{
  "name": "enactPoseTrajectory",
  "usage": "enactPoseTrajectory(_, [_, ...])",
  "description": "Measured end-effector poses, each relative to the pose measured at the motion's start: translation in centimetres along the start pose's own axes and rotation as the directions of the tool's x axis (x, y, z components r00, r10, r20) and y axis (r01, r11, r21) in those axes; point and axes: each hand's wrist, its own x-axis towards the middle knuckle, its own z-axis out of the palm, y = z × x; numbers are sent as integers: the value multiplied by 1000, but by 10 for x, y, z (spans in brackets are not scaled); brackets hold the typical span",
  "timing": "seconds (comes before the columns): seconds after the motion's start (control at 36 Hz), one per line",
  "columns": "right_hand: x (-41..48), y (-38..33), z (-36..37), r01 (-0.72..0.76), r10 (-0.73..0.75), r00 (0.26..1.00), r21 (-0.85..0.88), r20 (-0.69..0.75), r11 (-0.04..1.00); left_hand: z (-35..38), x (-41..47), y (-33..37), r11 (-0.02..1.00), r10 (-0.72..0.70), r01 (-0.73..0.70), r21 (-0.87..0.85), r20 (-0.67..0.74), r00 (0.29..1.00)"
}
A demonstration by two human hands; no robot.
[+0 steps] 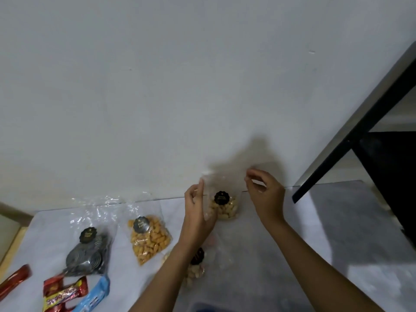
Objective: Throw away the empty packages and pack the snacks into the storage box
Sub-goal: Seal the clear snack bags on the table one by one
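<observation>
Pinched at its top corners between both hands, a clear bag of pale snacks [223,207] is held upright against the wall; its left edge is gripped by the left hand [197,207], its right corner by the right hand [265,194]; left of the grip a bag of orange snacks [149,238] and a bag of dark discs [90,253] are laid flat on the table [326,221]; below the grip, under the left forearm, another pale snack bag [197,270] is partly hidden.
</observation>
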Motion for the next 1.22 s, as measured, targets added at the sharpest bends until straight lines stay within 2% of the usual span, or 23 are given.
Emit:
enactPoseTrajectory(0.06, [-7,1,-8,25,-25,1000,-35,-9,999,-10,-6,-3,999,-43,42,-9,-36,998])
enactPoseTrajectory(0.11, [-17,3,-17,-3,2,1000,-57,-16,998,-21,-14,-6,998,-62,62,0,-7,998])
enactPoseTrajectory(0.19, [-38,3,-27,-117,119,993,-67,24,991,-31,-23,-8,994,-105,104,18,116,988])
enactPoseTrajectory(0.28, [-66,2,-26,-221,239,956,-119,171,968,-31,-24,-7,978,-207,202,47,246,947])
enactPoseTrajectory(0.33, [-84,2,-23,-362,401,861,-177,314,915,-29,-22,-5,957,-290,278,87,333,897])
enactPoseTrajectory(0.39, [-100,2,-19,-509,573,673,-269,467,818,-28,-22,-2,939,-343,318,131,416,842])
enactPoseTrajectory(0.44, [-113,0,-18,-504,635,514,-396,577,768,-29,-23,-1,928,-369,344,141,461,807])
enactPoseTrajectory(0.47, [-119,-2,-17,-464,637,481,-441,603,768,-30,-25,0,927,-372,348,140,467,802])
enactPoseTrajectory(0.56, [-130,-12,-17,-457,623,509,-427,594,780,-36,-32,2,942,-333,318,109,443,833])
enactPoseTrajectory(0.67, [-136,-34,-19,-514,558,606,-257,566,819,-61,-48,5,943,-276,321,-95,321,906])
enactPoseTrajectory(0.78, [-139,-62,-14,-518,478,716,-70,509,852,-101,-66,3,872,-289,331,-361,167,943])
enactPoseTrajectory(0.83, [-141,-79,-8,-498,441,747,-21,497,867,-122,-79,1,822,-304,329,-465,130,944])
enactPoseTrajectory(1.0, [-154,-117,14,-397,363,760,-55,539,916,-170,-122,-17,771,-279,309,-556,141,950])
enactPoseTrajectory(1.22, [-174,-145,32,-367,346,747,-83,568,927,-195,-149,-34,836,-241,266,-480,114,964])
